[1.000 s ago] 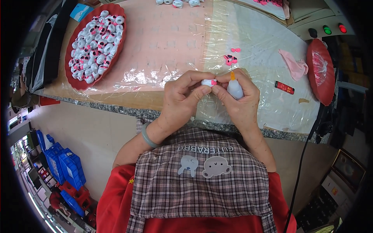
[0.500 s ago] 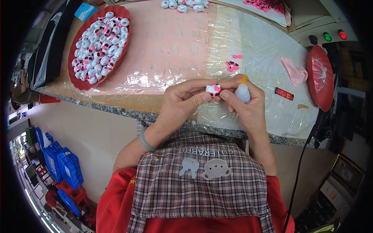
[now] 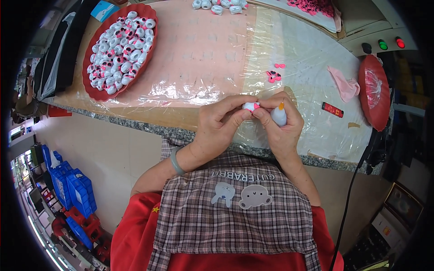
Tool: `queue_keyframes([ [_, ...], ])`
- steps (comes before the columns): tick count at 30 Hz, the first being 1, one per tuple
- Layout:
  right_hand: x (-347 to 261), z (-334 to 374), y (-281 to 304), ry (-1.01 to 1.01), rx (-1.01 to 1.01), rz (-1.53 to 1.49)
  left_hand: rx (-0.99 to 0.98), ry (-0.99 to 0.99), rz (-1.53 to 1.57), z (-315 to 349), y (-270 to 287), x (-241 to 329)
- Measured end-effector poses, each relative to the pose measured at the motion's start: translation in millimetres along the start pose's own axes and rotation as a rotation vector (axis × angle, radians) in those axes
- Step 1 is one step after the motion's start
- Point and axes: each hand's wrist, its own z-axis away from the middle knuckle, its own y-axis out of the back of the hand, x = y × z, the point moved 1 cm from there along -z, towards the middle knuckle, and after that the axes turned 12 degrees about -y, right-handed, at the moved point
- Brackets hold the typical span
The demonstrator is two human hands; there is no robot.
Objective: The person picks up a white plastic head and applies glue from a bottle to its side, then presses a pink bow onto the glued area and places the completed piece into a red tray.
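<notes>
Between my two hands is a small white figurine head [image 3: 250, 106] with pink trim. My left hand [image 3: 220, 121] pinches it between thumb and fingers. The fingertips of my right hand [image 3: 285, 128] touch its right side. That same hand also grips a small translucent glue bottle [image 3: 280, 118] with an orange needle tip, pointing up and away from me. Just beyond my hands, a few pink-and-black pieces [image 3: 273, 76] lie on the plastic-covered table, and a small pink bow-like piece [image 3: 280, 66] lies past them.
A red scalloped tray [image 3: 152, 54] heaped with white-and-pink heads stands at the left. More white heads [image 3: 217, 9] sit at the far edge. To the right are a black-and-red tube [image 3: 332, 109], a pink cloth [image 3: 344, 86] and a red dish [image 3: 374, 92]. Pink pieces [image 3: 312, 6] pile at the back right.
The figurine head has turned in my fingers, so its pink-and-black side no longer shows. My right hand has tilted slightly, and the bottle has shifted a little toward me.
</notes>
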Motion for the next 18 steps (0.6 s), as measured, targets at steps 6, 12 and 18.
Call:
queue_keyframes([
  [6,-14,-9,8,-0.413,-0.198,-0.326,0.022,0.245,0.511,-10,11,3],
  [12,-11,-10,11,-0.373,-0.205,-0.474,0.012,0.439,0.908,-10,21,0],
  [18,-16,-4,9,-0.344,-0.197,-0.378,0.019,0.455,1.007,-8,22,-2],
])
